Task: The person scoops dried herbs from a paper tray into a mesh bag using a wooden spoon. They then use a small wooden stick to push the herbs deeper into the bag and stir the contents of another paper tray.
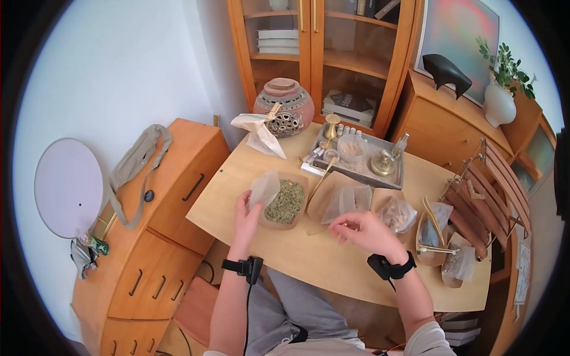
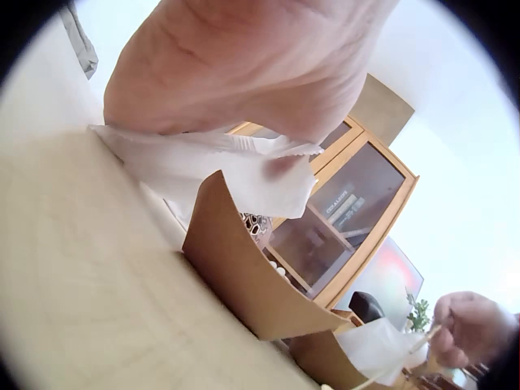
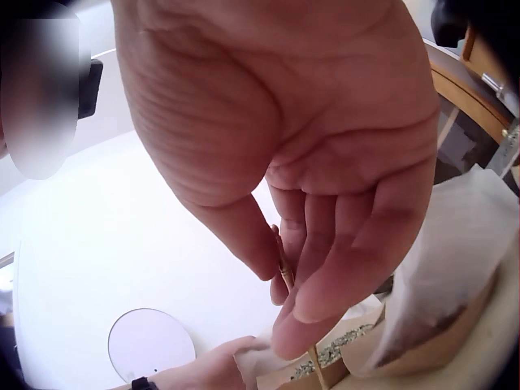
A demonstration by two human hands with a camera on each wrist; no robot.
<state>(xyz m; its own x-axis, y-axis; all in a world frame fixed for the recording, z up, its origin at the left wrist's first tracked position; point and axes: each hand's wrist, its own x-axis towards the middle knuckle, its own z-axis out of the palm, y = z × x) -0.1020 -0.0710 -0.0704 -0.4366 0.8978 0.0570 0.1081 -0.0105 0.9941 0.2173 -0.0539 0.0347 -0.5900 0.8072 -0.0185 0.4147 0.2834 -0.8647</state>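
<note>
My left hand [image 1: 244, 216] pinches a translucent white paper pouch [image 1: 265, 188] at the left side of a brown paper tray [image 1: 295, 223] of dried green herbs [image 1: 286, 202]. In the left wrist view the pouch [image 2: 219, 175] shows a jagged edge, with the tray's wall [image 2: 244, 276] beside it. Between thumb and fingers, my right hand [image 1: 365, 231] pinches a thin tan stick [image 3: 284, 262], slanting downward. Its lower end [image 3: 317, 370] overlaps the herb tray in the right wrist view. Right of the herbs stands another brown tray [image 1: 323, 204] holding a translucent bag [image 1: 350, 202].
At the back, a grey tray [image 1: 362, 172] carries small jars and brass pieces. Behind it on the left are a patterned clay pot [image 1: 285, 98] and a clipped white bag [image 1: 261, 132]. More filled trays and a brown slatted rack [image 1: 490, 199] stand right. A wooden cabinet [image 1: 172, 184] borders the left.
</note>
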